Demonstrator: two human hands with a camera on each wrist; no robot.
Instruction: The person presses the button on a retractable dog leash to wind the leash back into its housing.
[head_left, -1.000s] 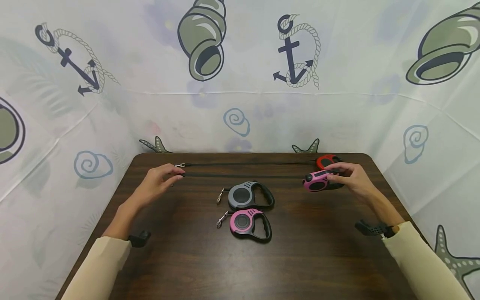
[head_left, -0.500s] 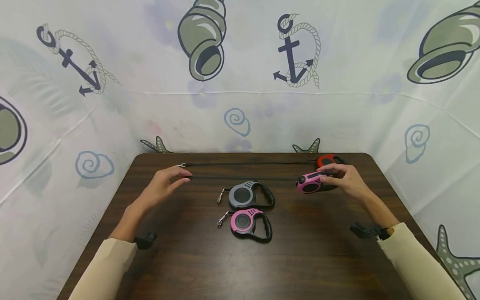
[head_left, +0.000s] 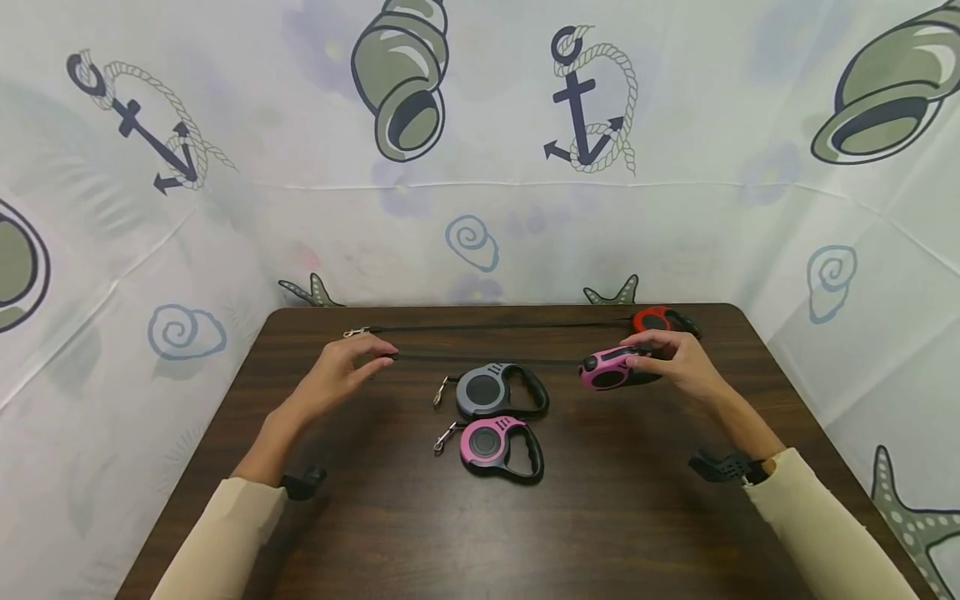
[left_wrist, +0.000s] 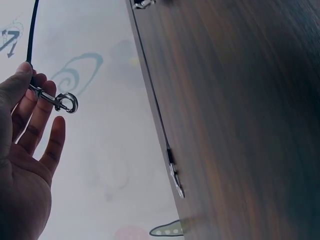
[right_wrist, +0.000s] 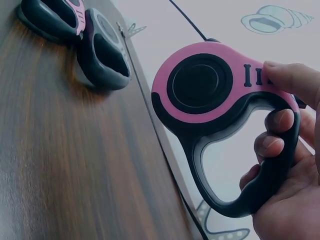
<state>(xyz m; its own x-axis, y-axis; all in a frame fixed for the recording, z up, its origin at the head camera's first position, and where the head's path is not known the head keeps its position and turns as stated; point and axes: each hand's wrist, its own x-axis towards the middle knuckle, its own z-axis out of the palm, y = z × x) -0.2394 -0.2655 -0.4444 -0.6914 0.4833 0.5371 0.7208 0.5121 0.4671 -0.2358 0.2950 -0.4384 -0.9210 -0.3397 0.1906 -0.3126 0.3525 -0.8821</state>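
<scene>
In the right wrist view a pink and black retractable dog leash [right_wrist: 200, 85] is gripped by my right hand [right_wrist: 287, 150], fingers curled through its handle loop and thumb on the top. Its black cord [head_left: 487, 360] runs across the head view, above the table, to my left hand [head_left: 345, 367]. There thumb and fingers pinch the cord's end just above a metal snap hook [left_wrist: 67, 101], which hangs by the palm. Between the hands lie a grey retractable leash [head_left: 482, 390] and, in front of it, another pink retractable leash [head_left: 483, 442], both with their hooks pointing left.
Along the back of the brown table [head_left: 480, 533] lies a red retractable leash [head_left: 651, 318], its cord [head_left: 487, 327] pulled out leftward to a metal clip [head_left: 356, 332]. A pale printed cloth [head_left: 510, 242] hangs behind and at both sides.
Both hands have moved inward, toward each other, and slightly nearer. The cord stretched between them has become shorter. The leashes on the table have stayed put.
</scene>
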